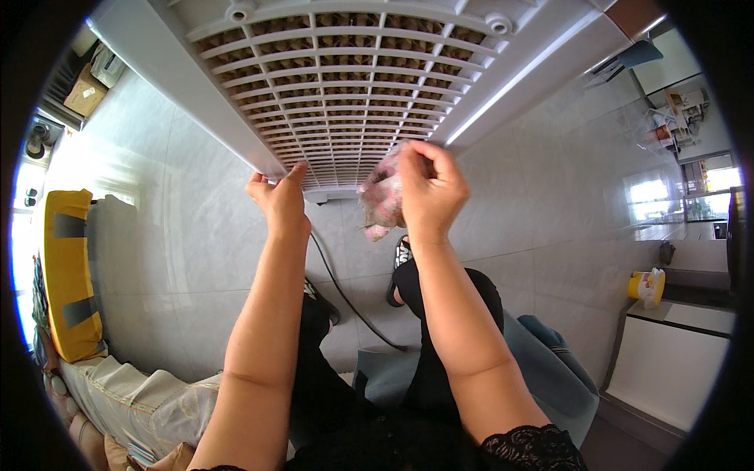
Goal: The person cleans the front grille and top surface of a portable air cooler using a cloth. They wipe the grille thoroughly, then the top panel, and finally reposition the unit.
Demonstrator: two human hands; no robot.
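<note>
- Pink-and-grey cloth [382,200]: bunched in the right hand [436,192], by the lower right corner of the white grille [345,129].
- Left hand [283,204]: thumb and fingers hold the white frame [184,102] at its lower left corner.
- Bold white print on a black sandal [401,255], too small to read.

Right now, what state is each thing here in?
White grille: brownish layer visible behind its bars
Left hand: at the grille's lower left
Cloth: bunched, smudged grey
Right hand: closed, gripping the cloth
Black cable: loosely curved along the floor
Sandals: worn
</note>
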